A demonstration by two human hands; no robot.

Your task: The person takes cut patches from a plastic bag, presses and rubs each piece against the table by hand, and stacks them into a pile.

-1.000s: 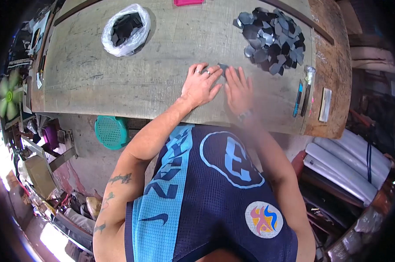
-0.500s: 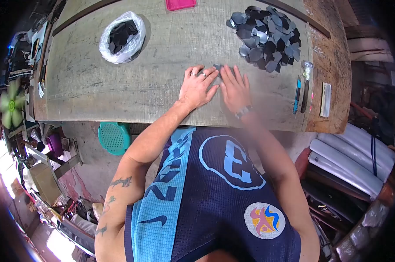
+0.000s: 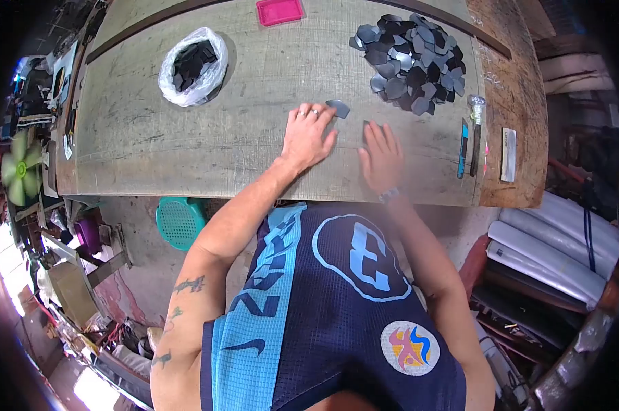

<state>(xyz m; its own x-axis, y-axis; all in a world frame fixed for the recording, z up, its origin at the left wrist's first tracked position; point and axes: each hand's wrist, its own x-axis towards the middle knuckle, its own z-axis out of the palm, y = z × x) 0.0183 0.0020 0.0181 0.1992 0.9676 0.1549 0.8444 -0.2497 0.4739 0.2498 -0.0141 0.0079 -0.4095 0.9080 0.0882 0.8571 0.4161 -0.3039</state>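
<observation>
My left hand (image 3: 308, 138) lies on the worktable, fingers stretched forward, a ring on it. Its index fingertip touches the edge of a small dark grey flat piece (image 3: 339, 108) with angled edges, which looks like leather or plastic sheet. To the right, my right hand (image 3: 383, 159) is slightly blurred, its fingers extended and thumb apart. A dark sliver shows beside its index fingertip; I cannot make out what it is. Beyond this hand spreads a heap of similar dark pieces (image 3: 419, 65). More such pieces fill a clear plastic bag (image 3: 220, 72) with a rolled rim at the back left.
The worn worktable (image 3: 152, 154) has a wooden right side. A pink tray (image 3: 280, 12) sits at the far edge. On the right lie a blue cutter (image 3: 463, 151), a dark slim tool (image 3: 474, 147) and a pale flat bar (image 3: 508, 155). A green stool (image 3: 180, 224) stands below.
My hands have moved apart. The right hand has slid right and toward me, away from the left. The grey piece between them now shows more fully at my left fingertips.
</observation>
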